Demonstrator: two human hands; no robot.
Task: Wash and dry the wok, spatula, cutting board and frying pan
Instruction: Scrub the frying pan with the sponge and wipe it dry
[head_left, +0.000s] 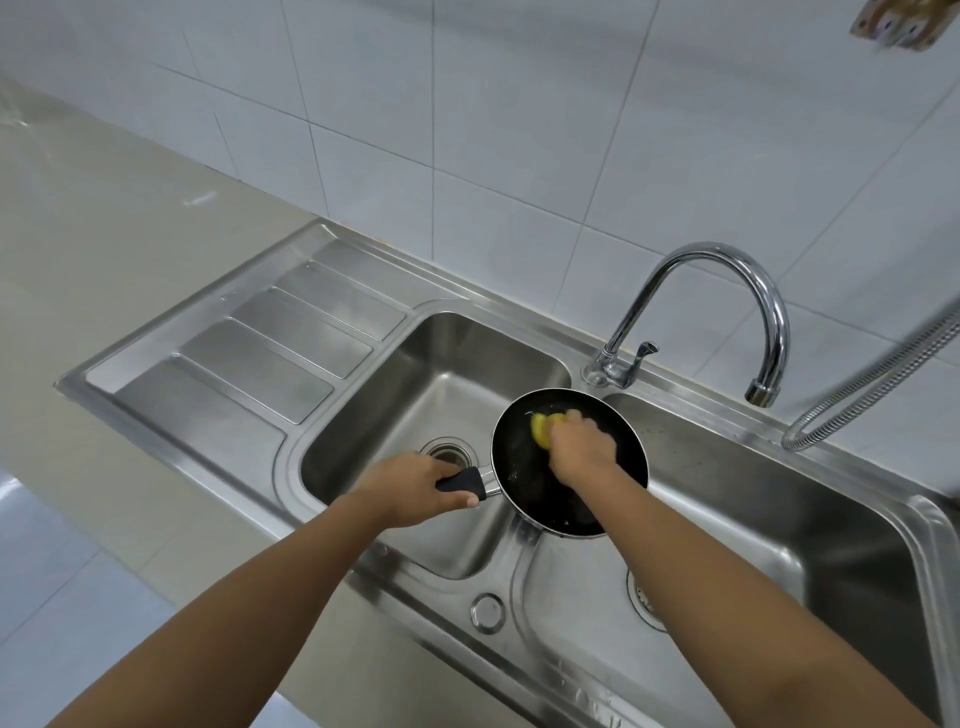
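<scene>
Left hand (415, 488) nearest: fingers and thumb curled round black handle (462, 480), holding frying pan (519, 478) above divider between two bowls of sink (467, 353); touching divider or not, cannot tell. Right hand (579, 441) just beyond, fingers curled on yellow sponge (543, 428), pressing it into pan's far interior. Faucet (727, 312) behind, spout over right bowl, no water visible. Wok, spatula, cutting board out of view. Risk: scrub pressure on far side may tip pan; wet handle may slip, dropping pan onto steel.
</scene>
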